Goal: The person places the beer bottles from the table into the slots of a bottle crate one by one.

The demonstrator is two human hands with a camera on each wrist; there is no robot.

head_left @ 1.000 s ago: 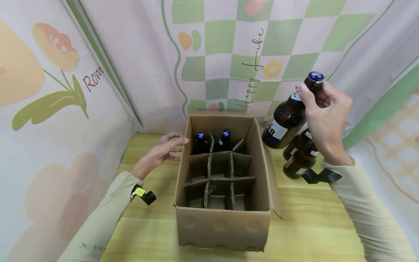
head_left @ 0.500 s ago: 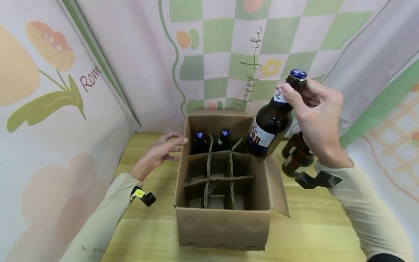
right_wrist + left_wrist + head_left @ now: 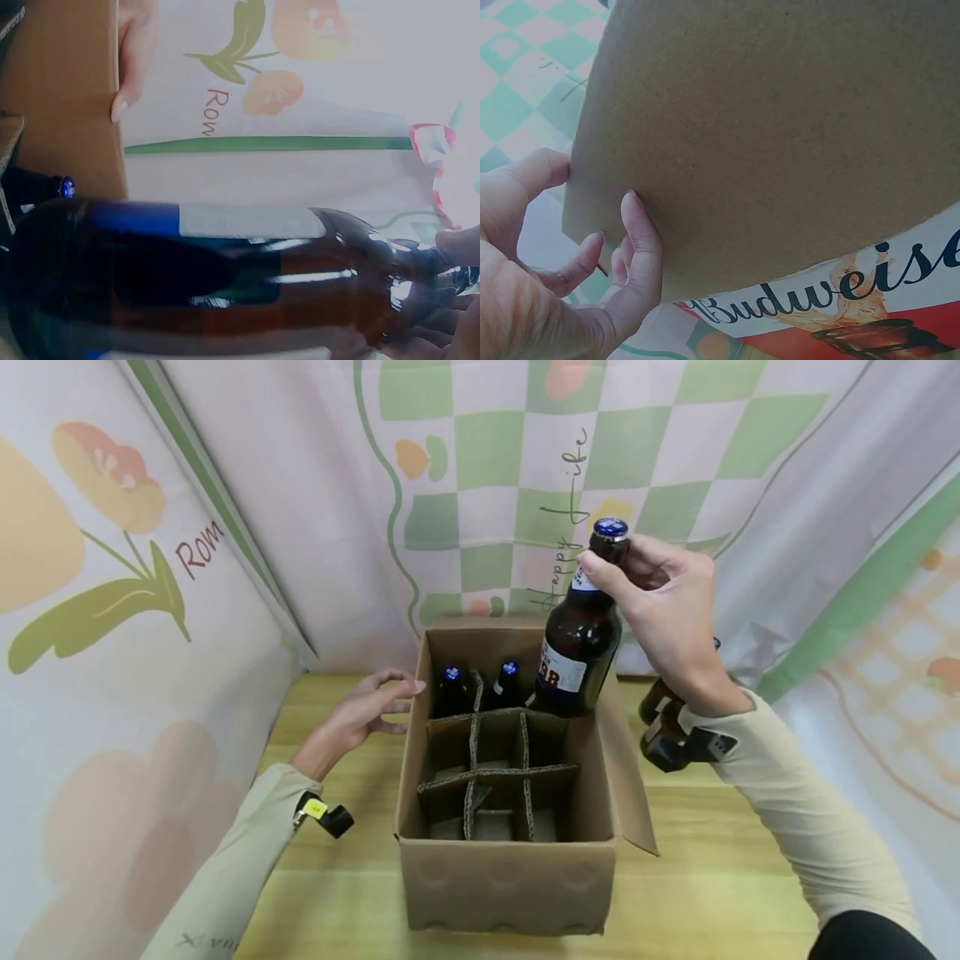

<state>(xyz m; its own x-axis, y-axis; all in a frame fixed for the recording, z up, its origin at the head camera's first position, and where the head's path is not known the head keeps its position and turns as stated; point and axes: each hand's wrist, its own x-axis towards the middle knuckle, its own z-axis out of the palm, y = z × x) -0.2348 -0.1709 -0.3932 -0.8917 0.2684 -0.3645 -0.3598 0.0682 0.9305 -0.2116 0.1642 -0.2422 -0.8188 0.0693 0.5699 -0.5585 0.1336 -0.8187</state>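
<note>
The right hand (image 3: 671, 610) is held high, fingers curled. The left hand (image 3: 358, 712) sits lower, fingers loosely spread.

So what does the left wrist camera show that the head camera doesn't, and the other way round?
Only the left wrist view shows the partly cut-off Budweiser lettering. Only the head view shows the right hand holding a beer bottle by its neck, and two blue-capped bottles among cardboard dividers. Both show the left hand touching the cardboard box, and the checkered curtain.

carton (image 3: 757, 172): "Budweise" | bottle (image 3: 581, 643): "98", perhaps partial | backdrop (image 3: 558, 460): "Happy Life" | side curtain (image 3: 187, 685): "Rom"
</note>
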